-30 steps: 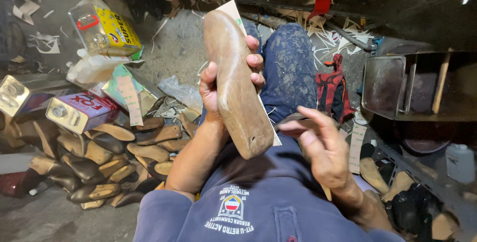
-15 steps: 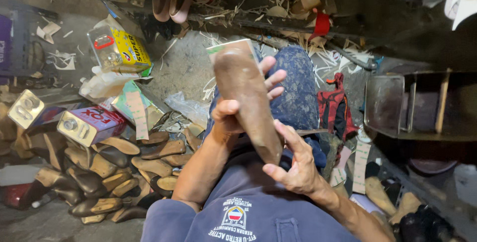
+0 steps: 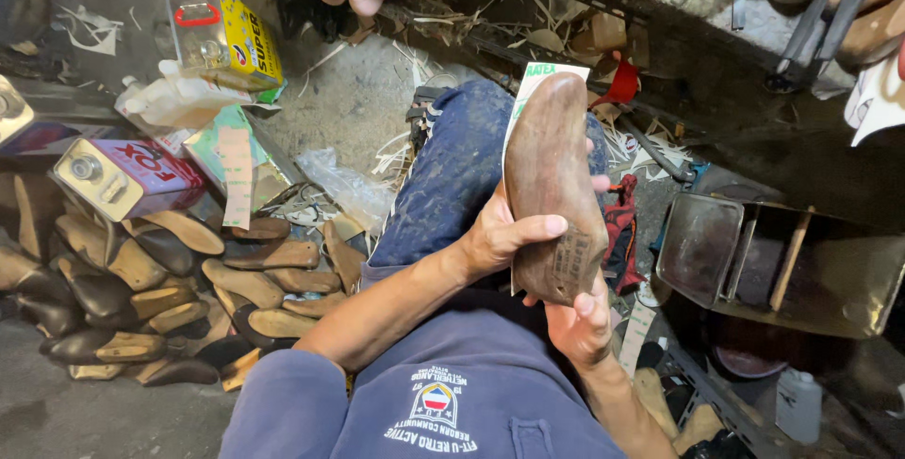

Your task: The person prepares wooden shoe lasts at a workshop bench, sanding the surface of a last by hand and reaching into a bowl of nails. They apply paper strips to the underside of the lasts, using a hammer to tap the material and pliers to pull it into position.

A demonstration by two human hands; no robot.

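The right hand (image 3: 580,322) has dropped under the wooden last (image 3: 551,190) (heel end)

Left arm: bare forearm rising from the lower left of the frame toward the centre, elbow bent, sleeve ending near the elbow.
Left hand (image 3: 500,237): at mid-frame, wrist straight, thumb stretched rightward across the front of the wooden shoe form (image 3: 551,186), fingers wrapped behind it and mostly hidden.
Right arm: forearm coming up from the bottom right of centre, wrist bent back.
Right hand (image 3: 577,322): just below the left hand, palm up, cupping the lower end of the form; one fingertip shows at its lower edge.
Knee: raised, at upper centre.
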